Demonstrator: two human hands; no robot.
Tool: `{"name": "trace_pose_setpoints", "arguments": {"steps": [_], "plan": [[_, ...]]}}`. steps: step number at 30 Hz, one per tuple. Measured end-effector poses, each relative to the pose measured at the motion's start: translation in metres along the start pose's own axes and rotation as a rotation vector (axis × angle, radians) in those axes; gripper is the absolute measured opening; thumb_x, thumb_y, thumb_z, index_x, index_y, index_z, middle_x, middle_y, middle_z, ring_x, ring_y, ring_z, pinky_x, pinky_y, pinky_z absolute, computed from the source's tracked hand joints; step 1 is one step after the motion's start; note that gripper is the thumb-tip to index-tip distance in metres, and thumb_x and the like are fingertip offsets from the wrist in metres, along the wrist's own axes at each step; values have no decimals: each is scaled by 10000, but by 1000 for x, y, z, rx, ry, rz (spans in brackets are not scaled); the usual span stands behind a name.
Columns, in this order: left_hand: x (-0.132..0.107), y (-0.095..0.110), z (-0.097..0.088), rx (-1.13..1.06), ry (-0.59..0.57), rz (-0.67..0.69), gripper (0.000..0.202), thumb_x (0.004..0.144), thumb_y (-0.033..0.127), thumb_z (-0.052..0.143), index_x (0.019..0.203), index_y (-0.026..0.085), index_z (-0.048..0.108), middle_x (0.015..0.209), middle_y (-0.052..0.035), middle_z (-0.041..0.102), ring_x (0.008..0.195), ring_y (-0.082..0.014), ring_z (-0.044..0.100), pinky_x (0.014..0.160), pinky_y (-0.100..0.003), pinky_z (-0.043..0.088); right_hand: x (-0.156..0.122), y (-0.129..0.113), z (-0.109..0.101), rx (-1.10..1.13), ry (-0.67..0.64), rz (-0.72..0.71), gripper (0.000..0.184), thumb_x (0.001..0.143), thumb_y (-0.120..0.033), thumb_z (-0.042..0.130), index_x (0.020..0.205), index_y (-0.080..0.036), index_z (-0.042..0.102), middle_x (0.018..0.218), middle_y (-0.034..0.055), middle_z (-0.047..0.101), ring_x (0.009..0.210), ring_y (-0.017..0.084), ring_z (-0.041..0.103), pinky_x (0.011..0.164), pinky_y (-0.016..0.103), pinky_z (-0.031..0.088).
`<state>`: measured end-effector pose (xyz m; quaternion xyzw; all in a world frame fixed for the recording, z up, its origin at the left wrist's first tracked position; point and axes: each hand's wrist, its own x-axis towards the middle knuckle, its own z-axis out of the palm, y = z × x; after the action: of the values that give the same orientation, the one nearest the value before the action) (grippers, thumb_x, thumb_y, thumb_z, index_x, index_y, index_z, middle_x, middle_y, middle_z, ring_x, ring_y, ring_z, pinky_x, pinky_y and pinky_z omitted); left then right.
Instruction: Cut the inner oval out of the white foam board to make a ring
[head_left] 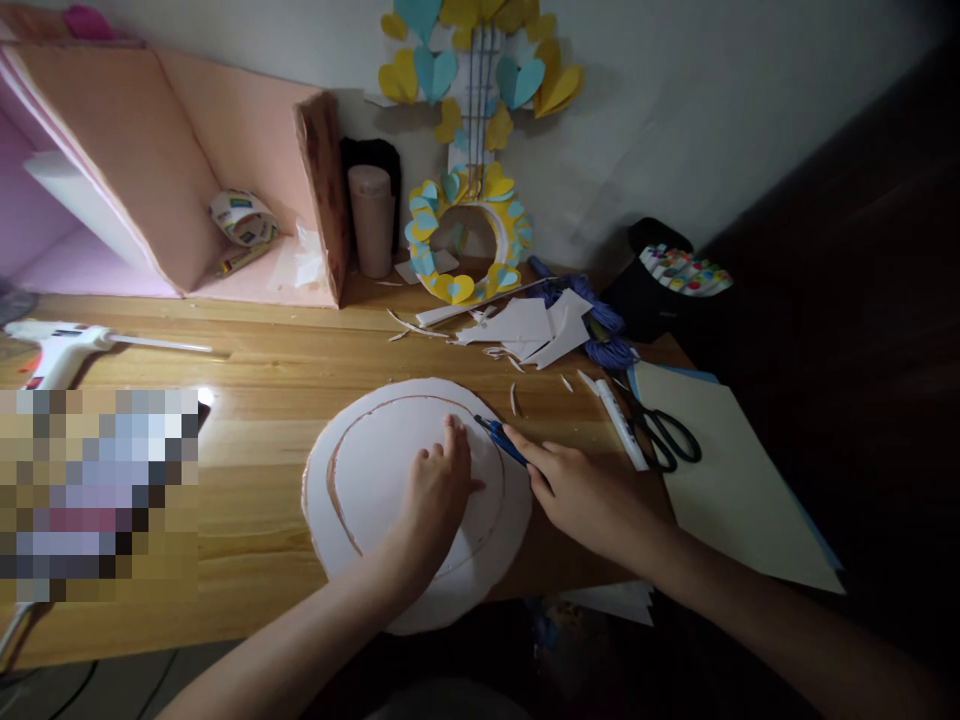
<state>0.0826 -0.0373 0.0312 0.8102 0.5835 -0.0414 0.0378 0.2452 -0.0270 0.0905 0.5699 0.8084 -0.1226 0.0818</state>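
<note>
Left of the round white board [390, 450], bare brown wooden tabletop [255, 430] offers a lane! To the right, a white marker [622, 425] and black-handled scissors [646, 410] stand in the way; jagged white scraps [517, 325] clutter the far side.

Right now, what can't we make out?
Head view throughout:
White round board: lower part hidden by left hand and forearm.
Slim blue cutter: rear hidden by right hand.
Dark-edged rectangular object: surface obscured by pixelation.
Yellow-and-blue paper-heart decoration: top cut off by upper edge.
White cylindrical marker: print too small to read.
</note>
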Motion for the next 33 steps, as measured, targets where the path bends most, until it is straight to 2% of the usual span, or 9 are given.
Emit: {"name": "trace_pose_setpoints", "arguments": {"steps": [3,10,17,22,30,33], "plan": [[0,2,0,9,15,-2,585,843,303,629,1357,89,448,1430,-234,393,884,-228,650,731,-308,529,-2,-1,1,12,16,1,548,850,-148,410,1392,-224,433,909,91,709,747,194,667,594,248,450],[0,4,0,-12,-4,-17,565,874,292,586,1374,87,425,1440,-241,368,882,-225,648,738,-303,520,-10,-9,0,-87,-65,44,552,878,-145,359,1424,-218,381,935,103,700,760,218,674,601,279,460],[-2,5,1,-20,-17,-7,562,901,278,541,1406,96,376,1466,-235,313,964,-252,630,780,-330,516,-19,-8,1,-204,-104,75,592,858,-150,406,1435,-273,353,947,79,685,688,185,662,529,244,434],[-3,6,2,19,-1,-2,577,898,277,545,1399,50,372,1468,-239,306,914,-235,637,757,-313,512,-24,-5,5,-66,-151,116,597,861,-138,396,1444,-254,339,956,95,668,755,212,663,603,276,470],[-5,8,6,-6,26,-29,601,916,249,488,1465,162,259,1480,-186,323,880,-233,637,771,-349,507,-34,-4,4,205,-162,213,566,876,-146,377,1435,-232,359,1026,103,665,878,209,656,718,283,490],[-6,9,7,-19,13,-39,584,916,235,470,1457,133,276,1478,-202,315,871,-244,639,765,-362,506,-38,-8,0,267,-176,242,556,877,-140,372,1429,-209,370,1059,105,673,937,212,650,752,285,490]]}}
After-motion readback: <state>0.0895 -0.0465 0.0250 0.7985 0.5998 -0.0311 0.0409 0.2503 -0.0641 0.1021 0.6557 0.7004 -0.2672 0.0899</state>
